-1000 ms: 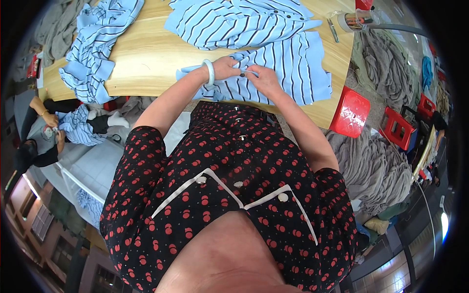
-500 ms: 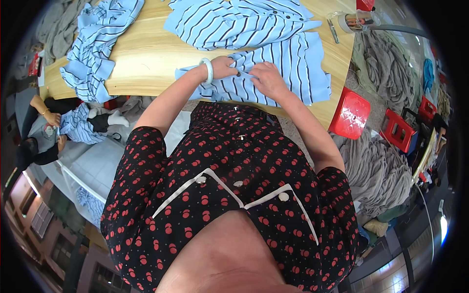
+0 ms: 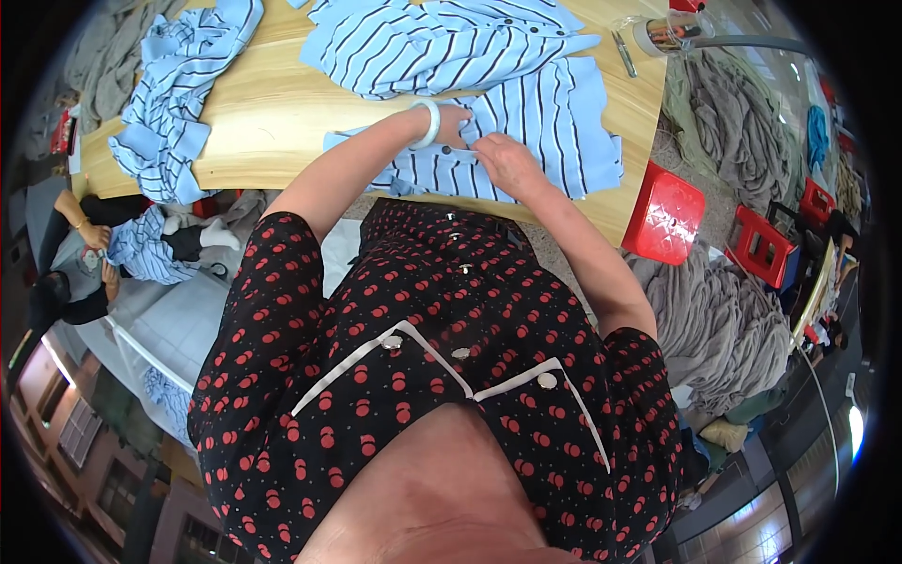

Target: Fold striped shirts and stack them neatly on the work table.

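A light-blue striped shirt (image 3: 564, 132) with dark buttons lies spread along the near edge of the wooden table (image 3: 258, 141). My left hand (image 3: 449, 126), a pale bangle on its wrist, pinches the shirt's cloth near its middle. Close beside it, almost touching, my right hand (image 3: 509, 164) grips the placket with bent fingers. A dark button (image 3: 446, 150) shows just below my left fingers. The fingertips are partly hidden by the hands and folds. Beyond my hands lies another striped garment (image 3: 423, 47), bunched up, with buttons along its right side.
A third striped garment (image 3: 174, 94) hangs over the table's left edge. A metal tool (image 3: 624, 54) and a clear cup of tools (image 3: 662, 36) are at the far right. Right of the table are a red stool (image 3: 664, 214) and grey cloth heaps (image 3: 719, 329). Another person (image 3: 80, 249) sits at left.
My left hand has shifted right, closer to the right hand, and the button beneath it shows more plainly. The whole view has slid slightly, moving the table a little leftward.
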Demonstrator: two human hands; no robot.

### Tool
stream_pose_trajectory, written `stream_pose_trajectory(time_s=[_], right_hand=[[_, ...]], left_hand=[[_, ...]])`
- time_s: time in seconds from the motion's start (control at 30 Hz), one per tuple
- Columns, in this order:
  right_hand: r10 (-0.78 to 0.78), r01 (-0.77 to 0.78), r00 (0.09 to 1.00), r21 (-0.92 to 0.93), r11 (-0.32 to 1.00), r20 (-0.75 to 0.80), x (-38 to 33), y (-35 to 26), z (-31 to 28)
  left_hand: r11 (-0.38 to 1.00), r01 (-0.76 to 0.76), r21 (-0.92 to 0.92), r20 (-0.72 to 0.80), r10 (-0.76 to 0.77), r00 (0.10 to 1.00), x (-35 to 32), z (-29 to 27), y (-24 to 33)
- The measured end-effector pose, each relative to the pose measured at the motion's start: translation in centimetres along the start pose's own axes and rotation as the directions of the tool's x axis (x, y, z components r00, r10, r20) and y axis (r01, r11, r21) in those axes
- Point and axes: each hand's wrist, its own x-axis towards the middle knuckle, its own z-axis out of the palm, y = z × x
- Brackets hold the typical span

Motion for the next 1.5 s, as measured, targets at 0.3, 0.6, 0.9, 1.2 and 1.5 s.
stream_pose_trajectory(time_s=[0.3,0.6,0.9,1.2,1.5], right_hand=[[-0.067,0.07,0.995,0.029,0.997,-0.078,0.3,1.1,-0.2],[-0.065,0.074,0.995,0.136,0.988,-0.072,-0.1,0.6,-0.5],[-0.101,0.11,0.99,0.09,0.99,-0.095,0.5,0.5,-0.7],[-0.073,0.072,0.995,-0.015,0.997,-0.064,1.0,0.5,-0.3],[-0.011,0.011,1.0,-0.06,0.998,-0.004,1.6,-0.3,0.7]], left_hand=[[0.927,-0.264,-0.266,-0.39,0.147,0.909,-1.1,2.9,0.2],[0.939,-0.176,-0.297,-0.406,0.043,0.913,-1.6,3.8,1.0],[0.911,0.042,-0.411,-0.234,-0.15,0.96,-1.3,3.3,1.0],[0.964,0.098,-0.246,-0.206,-0.151,0.967,-0.6,3.1,0.6],[0.95,-0.075,-0.303,-0.117,0.041,0.992,-2.5,2.1,0.5]])
